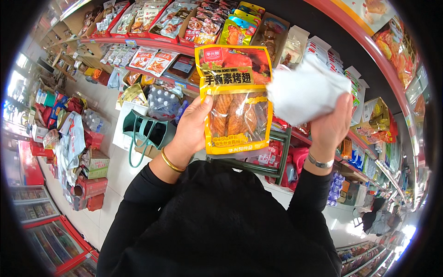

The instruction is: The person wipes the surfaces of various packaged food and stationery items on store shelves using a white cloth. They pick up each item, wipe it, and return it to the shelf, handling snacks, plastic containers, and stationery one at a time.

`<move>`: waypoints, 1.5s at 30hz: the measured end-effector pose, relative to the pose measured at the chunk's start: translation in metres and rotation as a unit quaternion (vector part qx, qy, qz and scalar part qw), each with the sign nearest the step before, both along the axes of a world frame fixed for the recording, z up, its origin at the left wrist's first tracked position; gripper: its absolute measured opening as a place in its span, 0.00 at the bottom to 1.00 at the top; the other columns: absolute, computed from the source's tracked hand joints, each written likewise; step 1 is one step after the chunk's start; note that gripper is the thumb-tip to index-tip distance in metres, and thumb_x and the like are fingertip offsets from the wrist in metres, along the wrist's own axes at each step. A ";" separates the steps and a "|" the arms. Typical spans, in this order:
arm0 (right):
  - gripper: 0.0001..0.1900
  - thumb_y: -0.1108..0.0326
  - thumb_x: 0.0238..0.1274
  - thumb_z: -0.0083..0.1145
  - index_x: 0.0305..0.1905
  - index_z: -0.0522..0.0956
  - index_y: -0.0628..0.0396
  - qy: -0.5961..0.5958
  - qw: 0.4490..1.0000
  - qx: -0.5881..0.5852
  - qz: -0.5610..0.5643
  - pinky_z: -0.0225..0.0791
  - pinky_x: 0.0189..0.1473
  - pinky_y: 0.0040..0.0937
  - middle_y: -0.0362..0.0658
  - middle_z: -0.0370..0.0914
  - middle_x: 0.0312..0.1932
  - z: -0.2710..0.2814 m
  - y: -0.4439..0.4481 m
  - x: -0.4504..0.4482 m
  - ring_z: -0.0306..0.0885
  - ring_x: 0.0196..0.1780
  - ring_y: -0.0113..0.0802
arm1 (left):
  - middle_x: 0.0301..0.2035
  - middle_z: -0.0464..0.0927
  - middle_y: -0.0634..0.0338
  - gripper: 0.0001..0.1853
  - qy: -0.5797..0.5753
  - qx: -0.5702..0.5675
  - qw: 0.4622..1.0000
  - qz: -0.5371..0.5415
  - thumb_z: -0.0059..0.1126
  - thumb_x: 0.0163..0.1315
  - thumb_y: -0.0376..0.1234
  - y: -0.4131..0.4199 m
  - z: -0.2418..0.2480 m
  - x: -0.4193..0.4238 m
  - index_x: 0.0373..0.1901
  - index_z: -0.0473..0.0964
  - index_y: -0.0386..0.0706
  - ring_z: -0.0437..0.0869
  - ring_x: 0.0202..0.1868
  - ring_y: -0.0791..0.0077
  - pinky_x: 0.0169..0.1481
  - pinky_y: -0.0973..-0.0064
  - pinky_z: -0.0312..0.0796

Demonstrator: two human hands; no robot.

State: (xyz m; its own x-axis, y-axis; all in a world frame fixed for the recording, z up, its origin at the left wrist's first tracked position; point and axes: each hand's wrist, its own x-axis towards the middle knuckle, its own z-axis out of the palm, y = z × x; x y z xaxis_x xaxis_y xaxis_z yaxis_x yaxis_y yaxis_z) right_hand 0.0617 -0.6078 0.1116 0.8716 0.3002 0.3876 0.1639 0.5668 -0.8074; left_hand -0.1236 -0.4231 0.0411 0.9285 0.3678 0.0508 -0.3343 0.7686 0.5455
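Note:
My left hand (191,126) grips the left edge of a yellow-bordered snack packet (231,116), thumb on its front. The packet stands upright, printed side towards me, and through its clear window brown, ridged food pieces show. To the right, my right hand (331,123) holds a white cloth or wipe (308,90), blurred as if in motion. Its left edge is close to the packet's right side; whether they touch I cannot tell. Behind both hands runs a store shelf (138,44) with packaged snacks in open cartons (169,20).
Below the shelf are a teal tote bag (148,130), shrink-wrapped bottles (162,102) and a green metal frame (284,155). Boxes and bags are piled (91,164) on the floor at left, near a red-edged freezer (64,242). Another person (379,220) is at far right.

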 end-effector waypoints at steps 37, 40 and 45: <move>0.19 0.65 0.74 0.47 0.62 0.69 0.62 0.183 0.959 -0.187 0.110 0.74 0.54 0.34 0.47 0.79 0.52 -0.112 0.017 -0.016 0.80 0.52 0.35 | 0.64 0.67 0.48 0.25 -0.020 -0.069 0.997 -0.018 0.39 0.76 0.43 0.031 -0.010 0.000 0.68 0.59 0.39 0.72 0.64 0.53 0.68 0.52 0.66; 0.24 0.59 0.77 0.41 0.69 0.62 0.62 0.222 0.964 -0.049 0.141 0.76 0.54 0.36 0.50 0.76 0.58 -0.086 0.027 -0.002 0.80 0.55 0.38 | 0.63 0.69 0.48 0.24 0.011 -0.004 0.999 -0.040 0.41 0.76 0.40 0.026 -0.019 -0.001 0.67 0.61 0.35 0.73 0.64 0.55 0.68 0.55 0.67; 0.24 0.77 0.56 0.67 0.57 0.72 0.62 0.145 0.954 -0.116 0.234 0.75 0.45 0.26 0.41 0.80 0.43 -0.075 0.059 -0.019 0.80 0.42 0.28 | 0.60 0.73 0.51 0.24 0.006 0.036 0.993 -0.109 0.45 0.75 0.40 0.014 -0.036 0.001 0.65 0.64 0.34 0.76 0.61 0.62 0.66 0.61 0.68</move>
State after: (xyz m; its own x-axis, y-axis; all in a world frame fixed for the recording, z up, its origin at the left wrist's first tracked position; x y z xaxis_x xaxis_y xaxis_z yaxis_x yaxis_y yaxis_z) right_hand 0.0423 -0.5491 0.0366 0.6822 0.7308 0.0254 -0.3132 0.3234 -0.8929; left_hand -0.1225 -0.4094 0.0047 0.9863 0.1546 0.0578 -0.1578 0.7809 0.6044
